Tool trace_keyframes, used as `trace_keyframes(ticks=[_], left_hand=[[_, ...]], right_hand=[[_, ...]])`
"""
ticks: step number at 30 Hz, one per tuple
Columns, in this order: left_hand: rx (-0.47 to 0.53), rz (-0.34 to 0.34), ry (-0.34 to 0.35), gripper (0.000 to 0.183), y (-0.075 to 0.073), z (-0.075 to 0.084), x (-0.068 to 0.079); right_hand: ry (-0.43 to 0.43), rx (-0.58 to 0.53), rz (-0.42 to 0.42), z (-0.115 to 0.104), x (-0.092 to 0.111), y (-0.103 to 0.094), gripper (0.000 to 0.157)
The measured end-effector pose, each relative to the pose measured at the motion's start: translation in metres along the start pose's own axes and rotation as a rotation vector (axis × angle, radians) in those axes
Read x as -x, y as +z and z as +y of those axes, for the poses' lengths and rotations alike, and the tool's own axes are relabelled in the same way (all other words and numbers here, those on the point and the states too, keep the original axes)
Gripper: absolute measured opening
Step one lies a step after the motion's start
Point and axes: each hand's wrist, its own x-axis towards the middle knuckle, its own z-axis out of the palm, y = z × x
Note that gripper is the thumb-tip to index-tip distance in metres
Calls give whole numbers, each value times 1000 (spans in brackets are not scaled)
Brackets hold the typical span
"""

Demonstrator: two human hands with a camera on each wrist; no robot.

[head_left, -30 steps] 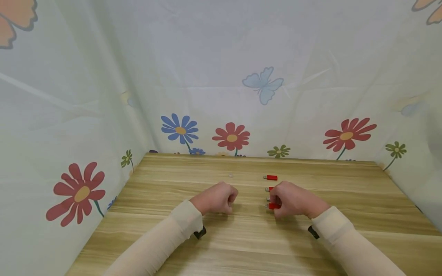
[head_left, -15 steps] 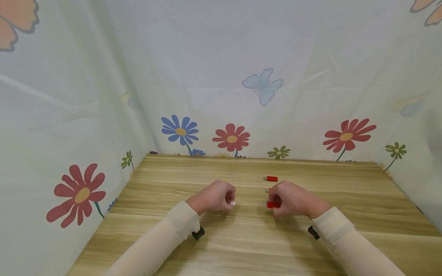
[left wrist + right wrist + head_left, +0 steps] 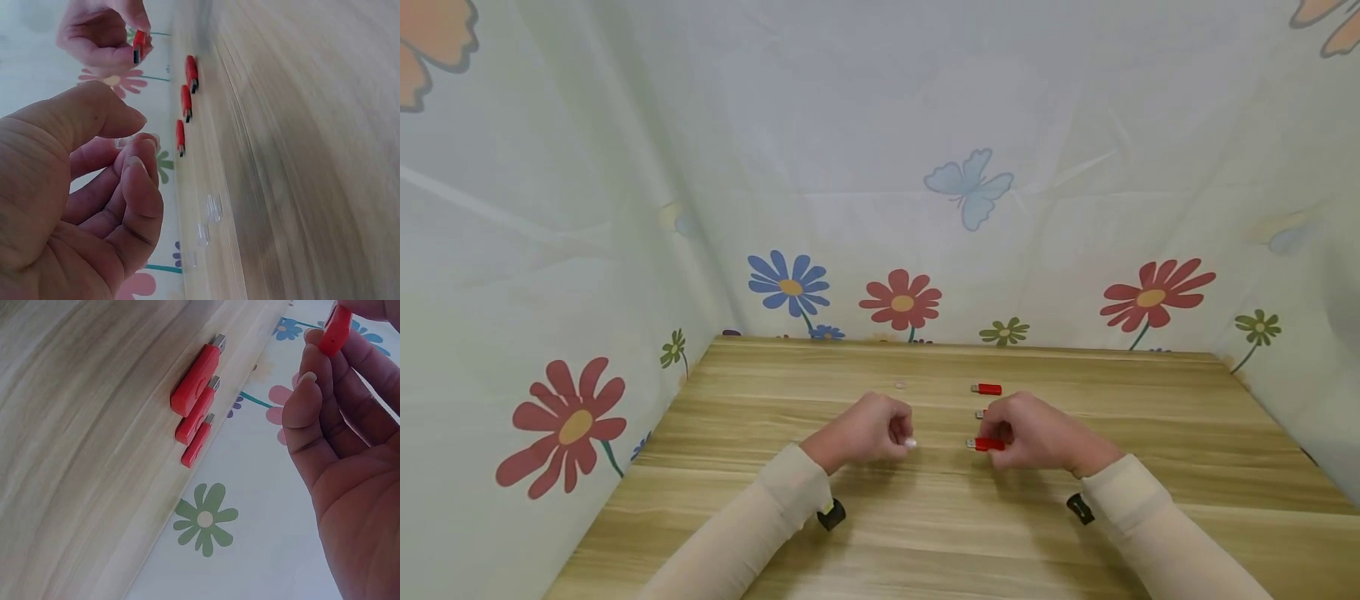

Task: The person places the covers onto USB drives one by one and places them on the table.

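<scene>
My left hand [image 3: 868, 429] pinches a small clear cap [image 3: 122, 142] between thumb and fingers; only part of it shows at the fingertips. Facing it, my right hand [image 3: 1041, 433] grips a red USB flash drive [image 3: 987, 445] by its body, metal plug pointing left toward the cap. A gap separates the cap and the plug in the head view. Beneath the right hand, three more red flash drives lie in a row on the table: the nearest flash drive [image 3: 197, 381], a middle flash drive [image 3: 197, 415] and the farthest flash drive [image 3: 198, 445].
Three clear caps lie in a row on the wooden table [image 3: 925, 533]: a near cap [image 3: 214, 208], a middle cap [image 3: 203, 234] and a far cap [image 3: 191, 259]. A flower-patterned cloth [image 3: 850, 192] stands along the table's back and sides.
The clear cap has come into view at my left fingertips as that hand shifted slightly. In my right hand, the flash drive has moved a little to the left, with its plug showing more clearly.
</scene>
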Motion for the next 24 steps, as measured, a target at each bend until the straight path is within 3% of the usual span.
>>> trace_keyframes(ticks=[5,13,24], left_hand=[[72,12,-5,19,4,3,1],[146,49,47,15,7,10,2],[122,47,58,13,11,19,-1]], right_hand=[[-9,-16,17,-2,1,-1,16],[-21,-57,34,-8,2,-3,16],[-25,-70,43,-8,1,-3,17]])
